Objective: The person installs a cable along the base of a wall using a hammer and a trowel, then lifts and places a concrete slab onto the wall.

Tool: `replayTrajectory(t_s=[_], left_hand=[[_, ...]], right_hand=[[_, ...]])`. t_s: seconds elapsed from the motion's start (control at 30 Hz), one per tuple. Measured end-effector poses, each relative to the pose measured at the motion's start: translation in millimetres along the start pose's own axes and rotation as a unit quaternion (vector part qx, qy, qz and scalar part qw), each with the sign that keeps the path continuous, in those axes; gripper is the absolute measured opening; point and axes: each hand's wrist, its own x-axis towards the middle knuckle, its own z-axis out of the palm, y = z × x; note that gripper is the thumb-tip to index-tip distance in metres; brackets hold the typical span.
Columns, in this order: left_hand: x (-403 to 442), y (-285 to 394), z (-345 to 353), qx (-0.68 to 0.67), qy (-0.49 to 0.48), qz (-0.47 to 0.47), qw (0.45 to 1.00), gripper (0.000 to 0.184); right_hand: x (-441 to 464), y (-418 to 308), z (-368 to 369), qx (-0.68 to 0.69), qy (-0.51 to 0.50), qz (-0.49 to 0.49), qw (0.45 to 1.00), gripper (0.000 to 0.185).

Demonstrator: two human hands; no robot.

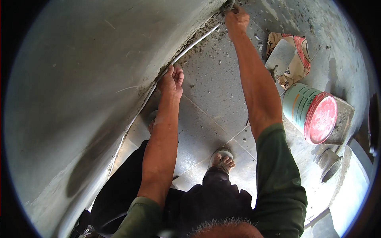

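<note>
Right now, your two hands are well apart, both at the foot of the grey wall (95, 59), where a white cable (198, 40) runs along the seam with the tiled floor (206, 95). Your right hand (237, 20), farther out near the top of the view, has its fingers closed on the cable. Your left hand (171, 82) is nearer you, thumb up against the cable and fingers loosely curled; you cannot tell from here whether it grips. Between your hands the cable bows slightly, with crumbled debris (216, 28) beside it, and from your left hand it follows the wall back toward you. Over to your right, a crumpled paper bag (300, 63) lies by a tub (297, 104) whose red lid (322, 118) is smeared white. Your sandalled foot (222, 159) rests on the tiles.
</note>
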Motion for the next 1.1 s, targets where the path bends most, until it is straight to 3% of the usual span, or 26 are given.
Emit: replayTrajectory(t_s=[0.1,0.3,0.57,0.63,0.7,0.73,0.97,1.07,1.1], left_hand=[[3.5,1.5,0.8,-0.005,-0.002,-0.002,1.000,0.016],[4.7,3.5,-4.5,0.010,-0.025,-0.015,1.000,0.019],[-0.7,1.2,-0.7,0.020,-0.013,-0.004,1.000,0.022],[-1.1,1.5,1.8,0.020,-0.006,0.000,1.000,0.023],[-0.5,1.2,0.1,0.019,-0.005,-0.003,1.000,0.023],[-0.4,2.1,0.0,0.021,-0.004,-0.001,1.000,0.023],[-2.9,1.3,-3.3,0.026,-0.010,-0.005,1.000,0.025],[-8.9,1.6,6.3,0.029,-0.006,0.002,1.000,0.023],[-12.1,1.2,7.3,0.031,-0.001,0.007,0.999,0.023]], right_hand=[[25.8,34.2,19.2,-0.043,0.018,-0.015,0.999,0.025],[36.2,31.0,39.8,-0.130,0.061,-0.041,0.989,0.013],[6.7,9.3,24.0,-0.052,0.080,-0.079,0.992,0.015],[-19.1,-11.7,8.8,0.003,-0.049,0.046,0.998,0.009],[-40.3,-25.3,1.7,0.060,-0.177,0.173,0.967,0.023],[-52.4,-27.0,3.1,0.113,-0.172,0.156,0.966,0.018],[-54.4,-31.2,19.8,0.071,-0.119,0.205,0.969,0.018],[-37.0,-1.6,38.0,0.049,-0.118,0.252,0.959,0.028],[-22.7,26.5,54.1,-0.120,-0.153,0.183,0.964,0.026]])
